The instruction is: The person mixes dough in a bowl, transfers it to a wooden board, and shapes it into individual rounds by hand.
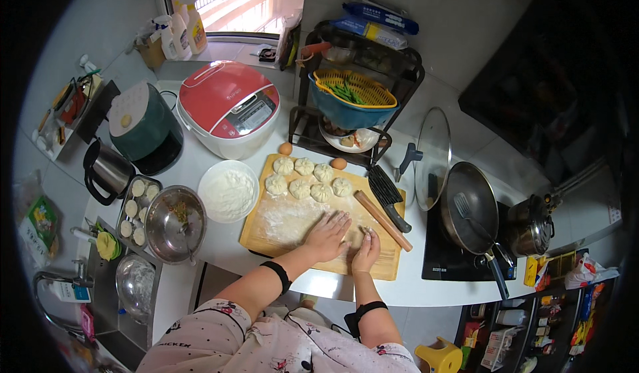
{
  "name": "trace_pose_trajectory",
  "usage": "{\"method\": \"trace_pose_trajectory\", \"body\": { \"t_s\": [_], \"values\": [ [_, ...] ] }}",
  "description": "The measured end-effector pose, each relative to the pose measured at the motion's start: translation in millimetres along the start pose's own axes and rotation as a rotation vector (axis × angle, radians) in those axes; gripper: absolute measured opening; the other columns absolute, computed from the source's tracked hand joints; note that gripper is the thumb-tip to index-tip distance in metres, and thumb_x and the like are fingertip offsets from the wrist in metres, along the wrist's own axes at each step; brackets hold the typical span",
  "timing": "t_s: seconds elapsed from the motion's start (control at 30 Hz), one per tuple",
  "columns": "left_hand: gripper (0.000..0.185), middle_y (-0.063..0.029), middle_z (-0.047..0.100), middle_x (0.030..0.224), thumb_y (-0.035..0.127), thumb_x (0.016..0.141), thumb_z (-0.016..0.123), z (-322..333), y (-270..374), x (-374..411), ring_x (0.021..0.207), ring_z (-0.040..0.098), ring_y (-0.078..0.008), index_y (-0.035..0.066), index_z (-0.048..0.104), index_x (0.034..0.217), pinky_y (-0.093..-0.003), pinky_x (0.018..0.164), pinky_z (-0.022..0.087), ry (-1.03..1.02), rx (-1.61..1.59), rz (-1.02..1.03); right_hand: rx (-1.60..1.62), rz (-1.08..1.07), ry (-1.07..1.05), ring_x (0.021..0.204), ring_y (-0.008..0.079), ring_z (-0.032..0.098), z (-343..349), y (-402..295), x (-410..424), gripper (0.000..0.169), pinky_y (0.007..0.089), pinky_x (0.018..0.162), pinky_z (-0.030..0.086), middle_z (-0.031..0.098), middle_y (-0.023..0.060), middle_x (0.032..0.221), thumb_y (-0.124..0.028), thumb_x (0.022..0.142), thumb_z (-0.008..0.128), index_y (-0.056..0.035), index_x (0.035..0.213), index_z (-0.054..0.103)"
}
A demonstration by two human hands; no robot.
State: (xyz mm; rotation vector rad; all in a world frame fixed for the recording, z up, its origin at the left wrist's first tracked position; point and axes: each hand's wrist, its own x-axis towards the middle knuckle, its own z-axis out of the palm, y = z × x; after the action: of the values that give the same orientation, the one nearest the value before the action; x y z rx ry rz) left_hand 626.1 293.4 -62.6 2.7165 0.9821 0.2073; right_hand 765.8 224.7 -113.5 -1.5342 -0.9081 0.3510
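My left hand (327,237) lies palm down with fingers stretched on a floured wooden board (279,223); anything beneath the palm is hidden. To its right, my right hand (367,254) holds its thumb and fingers together over the board, pinching a small scrap that looks like dough (366,229). Beyond the hands, several pleated filled buns (300,189) sit in two rows. A wooden rolling pin (383,221) lies slanted on the board's right side. Beside it, a black cleaver with a slotted blade (388,193) reaches over the board's edge.
A white bowl of flour (228,191) and a steel bowl with filling remnants (176,223) stand left. Two eggs (338,163) rest behind the buns. A wok (469,208) sits on the cooktop (434,263) at right, a glass lid (432,158) beside it. A rice cooker (229,108) stands behind.
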Motion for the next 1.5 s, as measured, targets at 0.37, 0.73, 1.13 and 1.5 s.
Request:
{"method": "trace_pose_trajectory", "body": {
  "t_s": [0.37,0.73,1.13,1.5],
  "values": [
    [0.061,-0.0195,0.023,0.150,0.039,0.092,0.048,25.3,-23.6,12.2,0.139,0.021,-0.0360,0.013,0.031,0.145,-0.0444,0.114,0.018,0.175,-0.601,-0.064,-0.074,-0.048,-0.047,0.096,0.0280,0.058,1.1,-7.6,-1.1,0.023,0.0359,0.088,0.044,0.061,0.0161,0.104,-0.012,0.091,0.049,0.0014,0.103,0.062],
    [0.048,-0.0112,0.058,0.109,0.008,0.071,0.066,-16.8,-11.3,-12.8,0.112,0.050,-0.0303,0.012,0.060,0.117,-0.0438,0.094,0.039,0.081,-0.188,-0.265,-0.063,-0.054,0.000,0.089,0.0281,0.060,1.4,-8.7,-1.3,0.020,0.0357,0.083,0.046,0.063,0.0153,0.095,-0.013,0.090,0.051,0.0011,0.095,0.065],
    [0.045,-0.0146,0.058,0.107,0.018,0.064,0.076,-17.3,-33.0,-23.5,0.104,0.054,-0.0321,0.008,0.058,0.104,-0.0386,0.088,0.045,0.005,-0.502,-0.195,-0.168,-0.097,-0.051,0.087,0.0222,0.059,-1.4,0.9,-0.5,0.021,0.0315,0.080,0.046,0.063,0.0127,0.093,-0.016,0.092,0.053,0.0016,0.094,0.064],
    [0.043,-0.0144,0.060,0.098,0.015,0.065,0.076,-3.5,-9.9,-26.1,0.096,0.058,-0.0327,0.006,0.060,0.104,-0.0393,0.085,0.046,-0.008,-0.609,-0.154,0.136,0.045,-0.006,0.084,0.0218,0.059,-2.3,3.9,1.1,0.025,0.0339,0.078,0.046,0.065,0.0126,0.089,-0.016,0.093,0.049,0.0034,0.089,0.064]
  ]
}}
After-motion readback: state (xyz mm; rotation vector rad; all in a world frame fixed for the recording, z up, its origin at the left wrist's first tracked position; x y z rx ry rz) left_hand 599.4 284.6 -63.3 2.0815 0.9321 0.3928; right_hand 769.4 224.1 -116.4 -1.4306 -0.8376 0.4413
